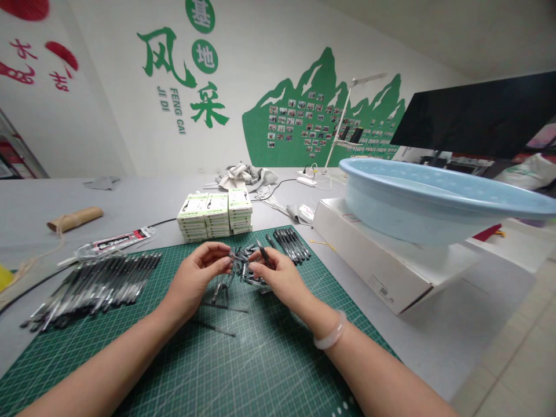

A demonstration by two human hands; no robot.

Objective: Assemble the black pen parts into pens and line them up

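My left hand is closed in a pinch above the green cutting mat, with a small part at its fingertips that is too small to name. My right hand, closed too, has a dark pen between thumb and fingers, its tip pointing up. Between and behind the hands lies a loose heap of black and clear pen parts. Several thin refills rest on the mat under my left hand. To the left many pens lie side by side, and a smaller row of pens is at the right.
Stacked small white-green boxes stand behind the mat. A bag of refills and a bamboo tube lie left. At right, a blue basin sits on a white carton. Grey cloth and a power strip are farther back.
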